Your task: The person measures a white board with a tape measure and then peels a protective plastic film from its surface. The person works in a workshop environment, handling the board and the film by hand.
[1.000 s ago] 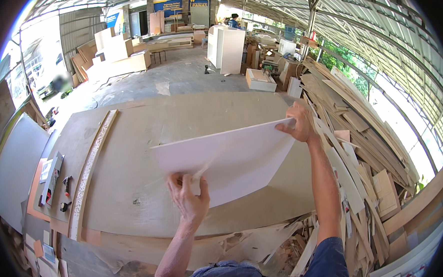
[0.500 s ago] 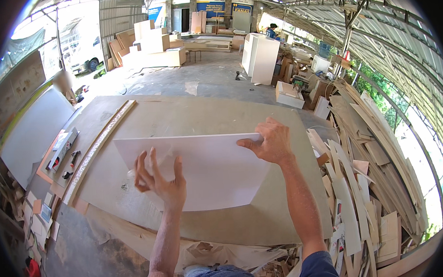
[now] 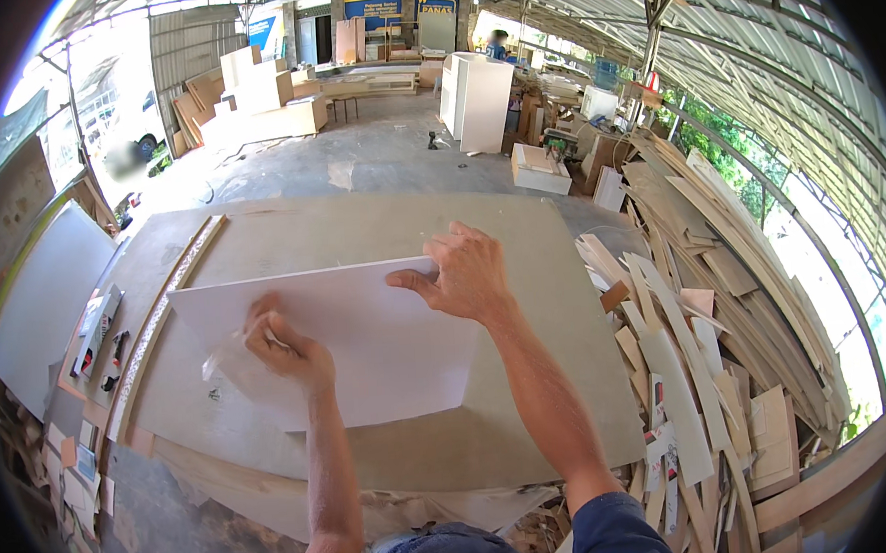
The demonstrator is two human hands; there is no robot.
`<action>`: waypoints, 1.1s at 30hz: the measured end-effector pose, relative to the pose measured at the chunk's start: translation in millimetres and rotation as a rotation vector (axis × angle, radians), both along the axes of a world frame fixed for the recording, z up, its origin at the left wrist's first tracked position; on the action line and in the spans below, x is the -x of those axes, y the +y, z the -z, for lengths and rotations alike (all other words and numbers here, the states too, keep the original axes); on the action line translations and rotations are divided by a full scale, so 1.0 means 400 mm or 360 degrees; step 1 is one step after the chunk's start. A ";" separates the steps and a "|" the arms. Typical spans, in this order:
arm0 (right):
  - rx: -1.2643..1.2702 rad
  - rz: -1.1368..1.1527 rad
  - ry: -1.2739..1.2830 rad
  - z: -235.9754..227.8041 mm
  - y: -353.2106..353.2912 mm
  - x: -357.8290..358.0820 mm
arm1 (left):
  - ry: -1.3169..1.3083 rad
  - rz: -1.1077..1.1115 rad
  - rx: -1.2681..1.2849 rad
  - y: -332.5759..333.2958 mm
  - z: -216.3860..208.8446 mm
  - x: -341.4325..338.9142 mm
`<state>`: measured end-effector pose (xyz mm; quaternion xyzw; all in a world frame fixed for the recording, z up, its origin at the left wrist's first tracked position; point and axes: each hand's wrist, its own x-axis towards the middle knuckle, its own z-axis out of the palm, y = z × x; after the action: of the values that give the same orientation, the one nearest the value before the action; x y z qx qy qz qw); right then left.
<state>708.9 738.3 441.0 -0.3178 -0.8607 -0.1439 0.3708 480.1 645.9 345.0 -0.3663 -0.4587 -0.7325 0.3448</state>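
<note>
A white rectangular panel (image 3: 387, 350) stands tilted on its long edge over a large sheet-topped worktable (image 3: 529, 392). My right hand (image 3: 463, 275) grips its upper edge near the right corner, thumb on the near face and fingers over the back. In front of the panel's left part is my left hand (image 3: 289, 350), its fingers curled together and partly smeared by motion. Beside those fingers shows a clear, shiny plastic film (image 3: 225, 364), apparently pinched in them; its far end cannot be made out.
A long speckled-edged strip (image 3: 165, 326) lies across the table's left side, with a box (image 3: 97, 330) and small black tools beyond it. Scrap boards (image 3: 713, 362) pile up at the right. A white cabinet (image 3: 479, 99) and a person (image 3: 497, 45) are farther back.
My left hand's spread fingers have curled together. The view has shifted, so the table, panel and both hands appear farther left. My right hand keeps its hold on the panel.
</note>
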 end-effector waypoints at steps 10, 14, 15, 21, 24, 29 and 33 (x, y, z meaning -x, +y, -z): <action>-0.0083 -0.0099 0.0082 0.005 0.005 0.010 | -0.0039 -0.0454 0.0067 0.007 -0.015 0.041; -0.0027 -0.0097 0.0084 0.005 0.008 0.010 | -0.0049 -0.0448 0.0080 -0.004 -0.040 0.052; -0.0003 -0.0097 0.0090 0.004 0.008 0.007 | -0.0051 -0.0460 0.0064 -0.005 -0.044 0.050; -0.0165 -0.0142 0.0168 0.016 0.016 0.027 | -0.0093 -0.0334 -0.0009 -0.006 -0.005 0.070; -0.0087 -0.0116 0.0108 0.012 0.012 0.010 | -0.0135 -0.0353 0.0054 -0.016 -0.026 0.015; 0.0008 -0.0088 0.0019 -0.004 -0.007 0.008 | -0.0058 -0.0311 0.0137 -0.022 -0.023 0.031; -0.0019 -0.0094 0.0039 -0.010 -0.008 0.006 | -0.0038 -0.0255 0.0159 -0.019 -0.022 0.049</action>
<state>706.6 735.1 445.1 -0.2917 -0.8643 -0.1341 0.3872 460.3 638.4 353.9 -0.3365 -0.5265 -0.6830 0.3781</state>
